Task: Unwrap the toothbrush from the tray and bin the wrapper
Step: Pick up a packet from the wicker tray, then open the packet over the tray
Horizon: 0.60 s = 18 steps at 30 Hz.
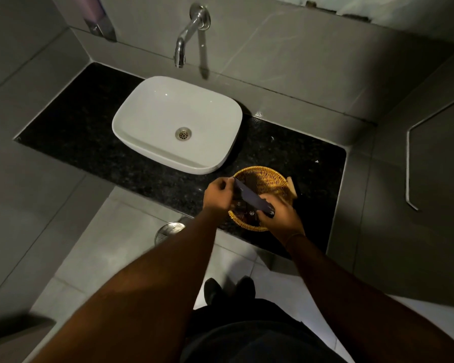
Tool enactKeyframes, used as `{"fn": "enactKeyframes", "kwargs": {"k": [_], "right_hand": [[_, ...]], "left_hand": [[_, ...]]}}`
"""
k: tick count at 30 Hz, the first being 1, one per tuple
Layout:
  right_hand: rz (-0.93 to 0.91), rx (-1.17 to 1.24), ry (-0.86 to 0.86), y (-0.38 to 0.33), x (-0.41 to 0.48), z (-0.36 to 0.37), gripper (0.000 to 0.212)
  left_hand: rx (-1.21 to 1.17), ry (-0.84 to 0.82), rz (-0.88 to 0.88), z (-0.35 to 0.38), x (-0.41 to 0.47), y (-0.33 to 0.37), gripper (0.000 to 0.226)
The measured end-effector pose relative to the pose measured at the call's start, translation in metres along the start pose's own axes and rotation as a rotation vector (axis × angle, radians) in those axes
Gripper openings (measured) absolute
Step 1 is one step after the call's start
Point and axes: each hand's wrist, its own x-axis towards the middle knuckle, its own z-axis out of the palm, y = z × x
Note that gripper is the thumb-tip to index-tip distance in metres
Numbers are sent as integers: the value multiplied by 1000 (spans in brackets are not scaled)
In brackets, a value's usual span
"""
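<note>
A long dark wrapped toothbrush packet [249, 196] is held slantwise just above a round wicker tray [270, 179] on the black counter. My left hand [218, 193] pinches the packet's upper left end. My right hand [281, 214] grips its lower right end. Other dark packets [243, 208] lie in the tray under the hands, partly hidden. The toothbrush itself is not visible inside the wrapper.
A white basin [177, 124] sits on the black granite counter [89, 142] under a chrome wall tap [186, 35]. A round steel bin lid [168, 230] shows on the floor below the counter edge, left of my left arm. A small tan object [292, 188] lies right of the tray.
</note>
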Motion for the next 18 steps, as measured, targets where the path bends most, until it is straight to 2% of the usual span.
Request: {"fn": "enactKeyframes", "kwargs": {"k": [3,6,11,14,18], "right_hand": [[-20,-2,3,0,3,5,40],[-35,-14,10,0,6,8,42],[-57,-74,7,4,6,6,46],[-60,-109,3,6,11,4,46],[-77,-112,-21,4,15,0,45]], "left_hand": [[-77,10,-42,-4,-1,-4,24],[-158,74,-126,-13,-3,-11,36],[-48,72,-57,-22,-12,-18,44],[-13,61,-19,-23,-13,-22,39],[-47,68,-62,-25,-12,-26,37]]}}
